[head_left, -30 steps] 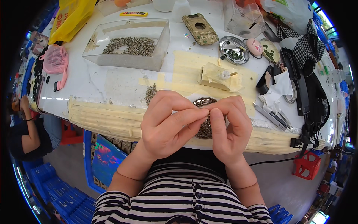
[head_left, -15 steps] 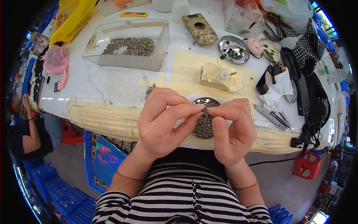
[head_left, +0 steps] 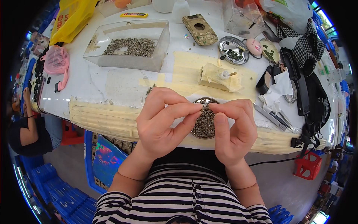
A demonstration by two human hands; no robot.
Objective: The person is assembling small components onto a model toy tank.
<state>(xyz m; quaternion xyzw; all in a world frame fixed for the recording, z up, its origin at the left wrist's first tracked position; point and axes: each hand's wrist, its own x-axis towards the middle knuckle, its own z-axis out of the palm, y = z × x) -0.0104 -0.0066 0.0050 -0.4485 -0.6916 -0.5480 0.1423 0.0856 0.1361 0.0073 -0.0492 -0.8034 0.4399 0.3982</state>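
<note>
My left hand point(head_left: 164, 121) and my right hand point(head_left: 233, 127) meet fingertip to fingertip above a small round metal dish point(head_left: 205, 121) heaped with tiny dark parts. Between the thumbs and forefingers of both hands sits one tiny dark part point(head_left: 204, 107), pinched from both sides. The dish rests on the near edge of a white table point(head_left: 89, 84), on a patch of yellowish tape. Both hands hover just over the dish, partly hiding it.
A clear plastic box point(head_left: 128, 46) of small grey parts stands at the back left. A taped block point(head_left: 218, 76), a second metal dish point(head_left: 234, 50), tweezers point(head_left: 270, 117), a black strap and cloths point(head_left: 305, 86) lie to the right. A person sits at far left point(head_left: 26, 127).
My hands have drawn slightly apart and lifted, uncovering more of the dish; the fingertips now pinch a tiny part over it.
</note>
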